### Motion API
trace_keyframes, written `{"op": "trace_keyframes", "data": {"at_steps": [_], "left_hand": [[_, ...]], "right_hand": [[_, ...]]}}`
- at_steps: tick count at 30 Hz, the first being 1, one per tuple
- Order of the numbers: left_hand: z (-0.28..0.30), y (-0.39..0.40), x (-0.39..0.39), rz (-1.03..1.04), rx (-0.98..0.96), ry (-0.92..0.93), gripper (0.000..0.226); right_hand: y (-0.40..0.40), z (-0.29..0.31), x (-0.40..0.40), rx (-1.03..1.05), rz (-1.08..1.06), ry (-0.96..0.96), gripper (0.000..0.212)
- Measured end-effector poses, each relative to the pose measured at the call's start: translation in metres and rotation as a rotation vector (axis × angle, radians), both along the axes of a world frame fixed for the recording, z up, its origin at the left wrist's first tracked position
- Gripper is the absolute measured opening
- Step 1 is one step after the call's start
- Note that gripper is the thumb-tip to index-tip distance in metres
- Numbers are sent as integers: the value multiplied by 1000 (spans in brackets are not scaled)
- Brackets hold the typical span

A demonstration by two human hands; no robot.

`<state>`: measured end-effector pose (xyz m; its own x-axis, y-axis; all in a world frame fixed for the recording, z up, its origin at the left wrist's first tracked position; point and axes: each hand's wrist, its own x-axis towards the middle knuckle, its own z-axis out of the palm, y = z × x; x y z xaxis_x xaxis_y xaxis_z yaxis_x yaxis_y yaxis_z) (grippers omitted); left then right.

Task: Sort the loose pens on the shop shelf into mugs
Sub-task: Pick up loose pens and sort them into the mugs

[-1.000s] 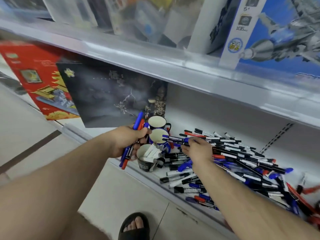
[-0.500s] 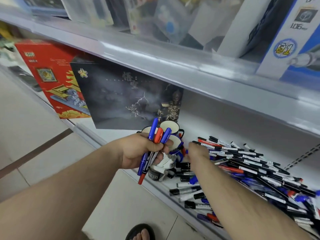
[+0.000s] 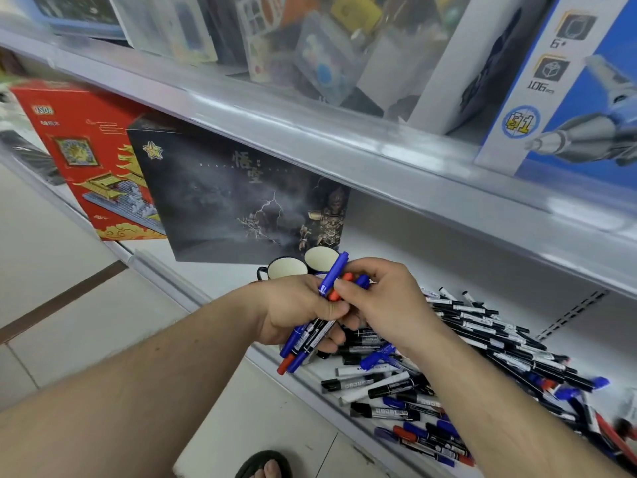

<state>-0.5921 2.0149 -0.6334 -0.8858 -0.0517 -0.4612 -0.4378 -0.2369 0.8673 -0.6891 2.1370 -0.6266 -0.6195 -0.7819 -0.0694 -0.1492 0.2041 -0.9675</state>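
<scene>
My left hand (image 3: 296, 312) grips a bunch of blue and red pens (image 3: 310, 334), their caps sticking up and their ends hanging below my fist. My right hand (image 3: 382, 298) has come over to the bunch, and its fingers pinch the pen tops near a red cap (image 3: 339, 288). Behind both hands stand two dark mugs with cream insides, one on the left (image 3: 286, 269) and one on the right (image 3: 320, 257). A heap of loose pens (image 3: 482, 343) in black, blue and red covers the white shelf (image 3: 396, 250) to the right.
A dark picture box (image 3: 224, 198) and a red box (image 3: 86, 160) stand on the shelf at the left. The upper shelf's edge (image 3: 344, 146) juts out overhead, with boxed toys on it. Tiled floor lies below, and my sandalled foot (image 3: 265, 465) shows at the bottom.
My right hand left the pile and came up to the bunch in my left hand. The left hand rose with its pens, and the view shifted closer to the shelf.
</scene>
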Motion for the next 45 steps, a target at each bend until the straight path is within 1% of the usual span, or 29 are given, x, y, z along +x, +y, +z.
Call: {"op": "trace_keyframes", "data": {"at_steps": [3, 5, 7, 9, 11, 13, 15, 18, 20, 21, 24, 25, 27, 28, 29, 30, 31, 33, 34, 35, 37, 38, 40, 41, 43, 44, 45], "left_hand": [[1, -2, 2, 11, -21, -28, 20], [2, -10, 6, 69, -116, -63, 24], [0, -25, 12, 246, -261, -110, 23], [-4, -40, 18, 460, -310, -132, 26], [-9, -48, 22, 559, -352, -146, 28], [-13, -49, 22, 532, -404, -190, 27], [-14, -45, 21, 456, -418, -217, 22], [-14, -41, 15, 384, -418, -225, 3], [-20, -43, 13, 370, -453, -243, 16], [-22, -44, 12, 357, -461, -243, 19], [-25, -43, 12, 284, -442, -236, 28], [-24, -42, 12, 252, -437, -234, 31], [-24, -40, 12, 194, -475, -216, 34], [-24, -39, 12, 167, -510, -198, 37], [-24, -38, 11, 142, -546, -183, 39], [-24, -37, 10, 124, -577, -172, 39], [-24, -36, 9, 111, -603, -168, 40], [-22, -34, 7, 99, -635, -165, 41], [-21, -32, 6, 95, -645, -161, 41], [-20, -30, 6, 88, -658, -162, 41], [-19, -27, 5, 67, -687, -175, 37], [-19, -26, 4, 66, -704, -186, 33], [-20, -27, 4, 127, -755, -198, 27], [-21, -31, 4, 184, -787, -199, 28], [-22, -37, 8, 296, -774, -224, 47], [-22, -38, 10, 326, -748, -242, 56], [-21, -39, 12, 324, -732, -250, 57]], "right_hand": [[2, -2, -6, -22, -97, -103, 13], [6, -7, -15, -58, -215, -188, 10], [9, -17, -27, -103, -365, -258, 7], [11, -32, -39, -119, -500, -279, 5], [5, -50, -48, -102, -576, -280, 4], [-9, -68, -55, -41, -606, -271, 3], [-28, -85, -61, 29, -603, -256, 8], [-57, -108, -67, 121, -572, -284, 7], [-71, -120, -71, 193, -535, -271, 3], [-77, -125, -74, 228, -515, -266, 4], [-83, -134, -81, 335, -466, -257, 20], [-83, -137, -84, 376, -457, -209, 22], [-79, -135, -86, 463, -489, 11, 15], [-75, -130, -84, 442, -543, 116, 10], [-70, -121, -80, 360, -583, 148, 8], [-64, -108, -71, 233, -601, 111, 8], [-57, -93, -62, 127, -578, 20, 11], [-40, -61, -37, 23, -421, -180, 25], [-33, -49, -26, 45, -314, -219, 29], [-28, -40, -16, 95, -218, -220, 28], [-23, -36, -1, 150, -90, -204, 15], [-23, -37, 2, 135, -92, -209, 8], [-24, -38, -1, 54, -206, -180, 7], [-24, -39, -7, 12, -298, -131, 7], [-21, -45, -26, -38, -485, -35, 6], [-20, -51, -36, -32, -539, -3, 6], [-20, -59, -44, -7, -565, 14, 8]]}}
